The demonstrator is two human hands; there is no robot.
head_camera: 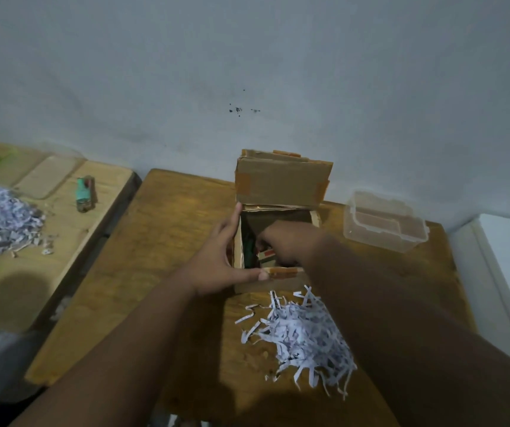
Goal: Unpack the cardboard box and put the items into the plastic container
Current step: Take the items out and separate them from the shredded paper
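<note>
While the box was being emptied, the following was noted at this moment.

Left hand: the left hand (216, 260) lay spread flat against the left wall of the cardboard box (281, 192), thumb hooked over the near rim; judged to be bracing the box so it would not slide or tip, palm pressing and fingers not closed round anything.

Right hand: the right hand (281, 245) was reaching down into the box mouth, fingers curled among the contents; whether it had actually taken hold of an item could not be told, the fingertips being hidden.

Box: it stood upright near the back of the wooden table (173, 229), rear flap raised against the wall (which kept the opening clear).

Contents: a dark green item (250, 254) and a red-and-white item (267, 253) showed inside, too dim to identify.

Plastic container: the plastic container (386, 223) sat open and seemingly empty, to the right of the box, apart from it, no lid on it.

Surroundings: a heap of shredded paper (303, 334) lay on the table in front of the box, under the right forearm; a second heap (1, 211) and a small green bottle (85, 194) lay on the neighbouring table to the left.

Obstructions: nothing stood between box and container; the path to the right looked free.
</note>
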